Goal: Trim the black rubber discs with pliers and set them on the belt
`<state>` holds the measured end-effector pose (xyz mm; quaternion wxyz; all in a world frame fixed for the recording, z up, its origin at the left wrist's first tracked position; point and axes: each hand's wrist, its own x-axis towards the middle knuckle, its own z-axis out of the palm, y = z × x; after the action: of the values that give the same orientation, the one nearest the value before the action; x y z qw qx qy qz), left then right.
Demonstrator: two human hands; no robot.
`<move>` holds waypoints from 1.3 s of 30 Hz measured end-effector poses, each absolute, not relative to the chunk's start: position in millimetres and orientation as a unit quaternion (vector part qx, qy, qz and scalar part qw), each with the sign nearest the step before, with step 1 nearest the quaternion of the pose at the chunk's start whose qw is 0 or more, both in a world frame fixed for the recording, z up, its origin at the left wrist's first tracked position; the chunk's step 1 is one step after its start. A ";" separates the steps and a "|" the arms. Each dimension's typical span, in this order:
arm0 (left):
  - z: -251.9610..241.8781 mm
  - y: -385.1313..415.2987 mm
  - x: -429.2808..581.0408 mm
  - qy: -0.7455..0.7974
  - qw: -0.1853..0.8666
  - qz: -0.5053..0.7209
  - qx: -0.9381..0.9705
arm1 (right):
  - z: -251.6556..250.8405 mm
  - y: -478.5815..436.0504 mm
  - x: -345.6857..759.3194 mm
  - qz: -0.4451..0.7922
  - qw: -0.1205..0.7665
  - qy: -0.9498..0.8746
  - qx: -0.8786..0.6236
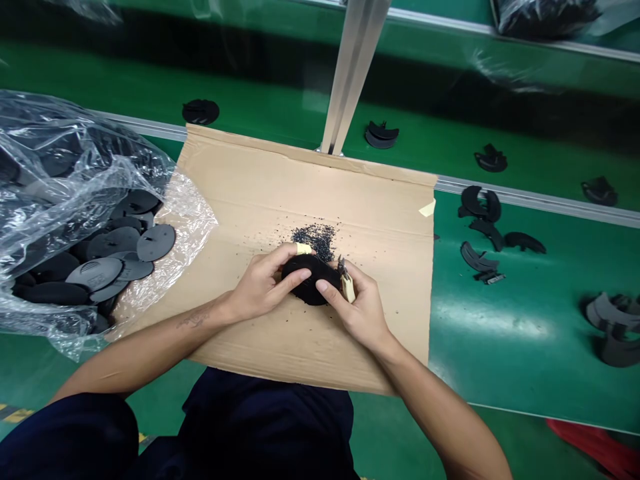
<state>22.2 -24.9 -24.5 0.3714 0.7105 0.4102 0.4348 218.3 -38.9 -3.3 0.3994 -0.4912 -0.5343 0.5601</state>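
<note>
My left hand (264, 285) grips the left side of a round black plastic disc (311, 281), thumb on top and fingers behind it. A yellowish wrap covers one of its fingertips. My right hand (359, 303) has its thumb pressed on the disc's right side. Small cutting pliers (345, 279), with metal jaws pointing up and away and a pale yellow handle, are tucked in the fingers of that same hand. Just beyond the disc lies a heap of small black trimmings (316, 239) on a cardboard sheet (380, 220). The disc's underside is hidden.
On the left, a clear plastic bag (95, 180) spills several dark grey discs (156, 243) onto the bench. Curved black parts (481, 259) lie on the green bench (500, 360) at right. More sit behind the rail. A metal post (353, 73) rises at the cardboard's far edge.
</note>
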 end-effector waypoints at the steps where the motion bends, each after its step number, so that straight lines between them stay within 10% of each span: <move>1: -24.4 -24.9 22.1 0.411 0.369 0.434 0.712 | -3.4 -39.0 218.2 0.559 0.399 -0.536 -0.492; 39: -26.8 -25.4 21.3 0.416 0.381 0.429 0.706 | -7.2 -40.6 219.7 0.532 0.395 -0.563 -0.494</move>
<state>21.3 -25.4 -26.8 0.3808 0.7058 0.4161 0.4287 219.7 -40.6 -7.2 0.3952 -0.4936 -0.5630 0.5322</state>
